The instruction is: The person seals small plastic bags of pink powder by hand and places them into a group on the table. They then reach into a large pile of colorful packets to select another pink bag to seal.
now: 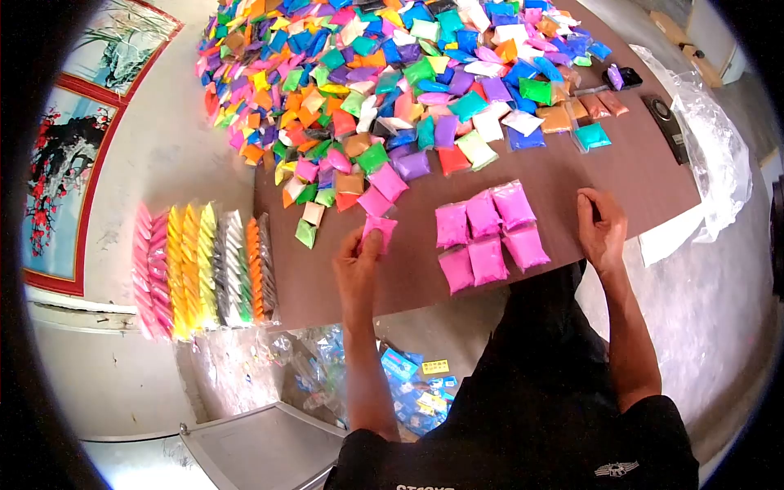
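My left hand [356, 260] pinches a small pink packet [380, 229] between thumb and fingers, near the table's front edge. Just beyond it lie more pink packets [375, 201] at the fringe of a big multicoloured heap [392, 73]. Between my hands, several bright pink packets [484, 214] lie in two rows, edges touching or overlapping. My right hand [603, 230] rests at the table's right front, fingers curled in and no object visible in them. It is nearest to the right-hand end of those rows.
Strips of packets [189, 269], sorted by colour, stand at the table's left end. A dark flat device [665, 129] and clear plastic sheeting [719, 155] are on the right. Plastic wrappers [408, 392] lie below the front edge, beside a grey metal panel [261, 449].
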